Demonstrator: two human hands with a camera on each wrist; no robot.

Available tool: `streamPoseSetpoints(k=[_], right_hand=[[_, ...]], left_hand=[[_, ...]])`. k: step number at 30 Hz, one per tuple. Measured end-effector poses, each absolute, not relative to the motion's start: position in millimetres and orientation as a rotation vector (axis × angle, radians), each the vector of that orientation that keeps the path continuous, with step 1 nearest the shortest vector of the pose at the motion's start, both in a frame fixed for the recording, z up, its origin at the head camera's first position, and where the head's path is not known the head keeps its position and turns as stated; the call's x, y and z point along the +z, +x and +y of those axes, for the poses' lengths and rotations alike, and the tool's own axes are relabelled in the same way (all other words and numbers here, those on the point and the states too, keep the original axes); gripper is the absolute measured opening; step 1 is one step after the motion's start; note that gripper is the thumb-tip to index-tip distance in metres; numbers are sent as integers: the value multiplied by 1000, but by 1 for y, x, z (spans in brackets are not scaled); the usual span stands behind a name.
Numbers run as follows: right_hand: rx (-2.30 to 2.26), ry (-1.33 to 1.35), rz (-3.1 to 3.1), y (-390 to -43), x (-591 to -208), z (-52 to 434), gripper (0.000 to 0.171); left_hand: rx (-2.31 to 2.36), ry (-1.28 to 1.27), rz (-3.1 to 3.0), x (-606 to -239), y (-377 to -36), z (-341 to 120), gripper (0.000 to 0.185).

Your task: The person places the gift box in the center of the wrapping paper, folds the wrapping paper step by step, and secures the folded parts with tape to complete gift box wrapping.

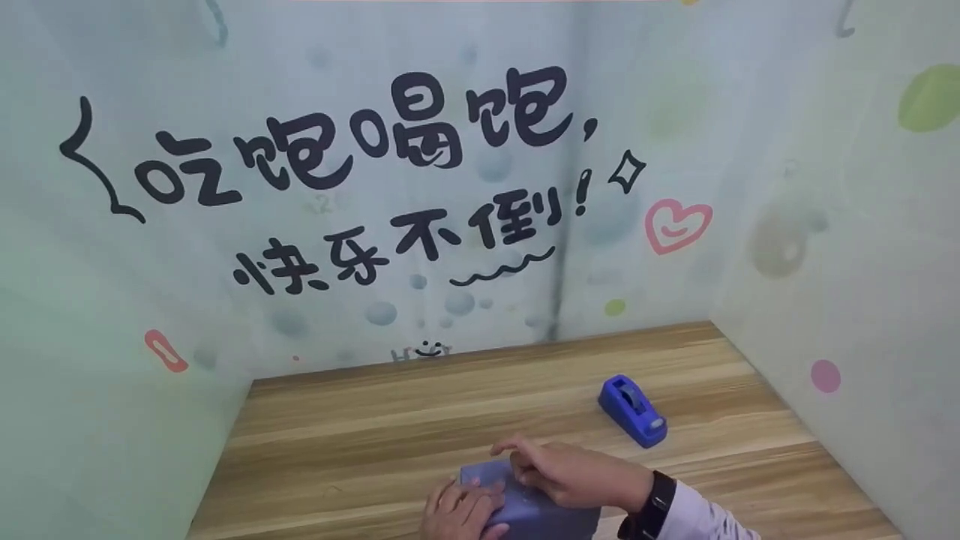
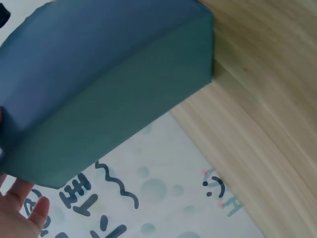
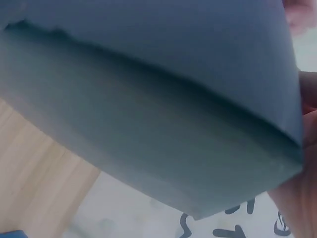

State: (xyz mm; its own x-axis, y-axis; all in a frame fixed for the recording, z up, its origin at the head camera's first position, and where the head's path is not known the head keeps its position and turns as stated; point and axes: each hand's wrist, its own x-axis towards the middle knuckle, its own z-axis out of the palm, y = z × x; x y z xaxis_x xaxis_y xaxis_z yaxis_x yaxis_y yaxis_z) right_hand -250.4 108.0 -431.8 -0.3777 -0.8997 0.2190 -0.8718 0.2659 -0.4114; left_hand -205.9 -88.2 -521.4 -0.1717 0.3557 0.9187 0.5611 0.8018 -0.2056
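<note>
A box wrapped in blue-purple paper [image 1: 544,517] lies on the wooden table [image 1: 360,450] at the near edge, partly cut off by the frame. My left hand [image 1: 469,504] rests on the box's left top with its fingers laid flat. My right hand [image 1: 536,466] lies across the top from the right, fingers stretched toward the left. In the left wrist view the box [image 2: 109,84] fills the upper left, with my fingers [image 2: 22,208] straight below it. The right wrist view shows the box [image 3: 148,99] close up, with a paper fold running across it and my right hand [image 3: 299,198] against its right side.
A blue tape dispenser [image 1: 632,411] stands on the table to the right of the box, well behind it. Pale printed panels [image 1: 420,187] with black lettering wall in the table at the back and on both sides. A black watch [image 1: 651,506] is on my right wrist.
</note>
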Motion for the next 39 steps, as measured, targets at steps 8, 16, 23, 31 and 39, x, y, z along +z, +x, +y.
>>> streamPoseSetpoints(k=[8,16,23,31,39], right_hand=[[-640,-1837,2524,-250,-433,105,38],[-599,-1811,2536,-248,-432,104,43],[-570,-1691,2531,-247,-430,104,41],[-474,-1748,2634,-244,-433,104,39],[-226,-1845,2867,-238,-442,106,37]], left_hand=[[-257,-779,-1733,-519,-208,-85,40],[-402,-943,-1780,-515,-203,-80,38],[-278,-811,-1693,-511,-206,-69,48],[-265,-790,-1664,-491,-196,-63,48],[-184,-842,-1671,-505,-203,-68,26]])
